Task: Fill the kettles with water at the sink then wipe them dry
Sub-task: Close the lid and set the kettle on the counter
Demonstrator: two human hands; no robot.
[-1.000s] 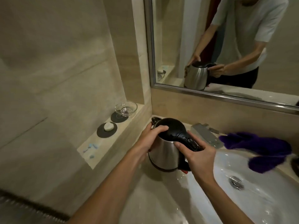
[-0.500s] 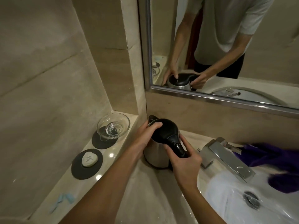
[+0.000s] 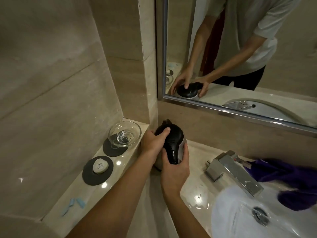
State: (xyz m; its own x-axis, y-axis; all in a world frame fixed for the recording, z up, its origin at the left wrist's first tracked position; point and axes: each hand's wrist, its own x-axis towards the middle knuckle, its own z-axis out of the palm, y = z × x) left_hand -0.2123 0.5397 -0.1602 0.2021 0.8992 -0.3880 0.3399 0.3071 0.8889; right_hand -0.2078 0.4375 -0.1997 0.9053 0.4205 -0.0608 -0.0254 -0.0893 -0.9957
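Observation:
A steel kettle (image 3: 182, 146) with a black lid and black handle stands on the beige counter in the corner below the mirror. My left hand (image 3: 151, 142) wraps the kettle's left side, thumb lying on the lid. My right hand (image 3: 175, 169) grips the black handle from the near side. The white sink basin (image 3: 240, 215) lies to the right, with a chrome tap (image 3: 235, 170) over it. A purple cloth (image 3: 295, 179) lies on the basin's far right rim.
A raised ledge on the left carries a glass dish (image 3: 124, 133) on a dark coaster, a white soap (image 3: 100, 166) on another coaster and small blue scraps (image 3: 73, 206). A framed mirror (image 3: 240, 54) covers the wall behind. The sink drain (image 3: 259, 215) is at lower right.
The kettle has gone from above the sink's left edge back into the counter corner, with both hands still holding it. My view has tilted down and left.

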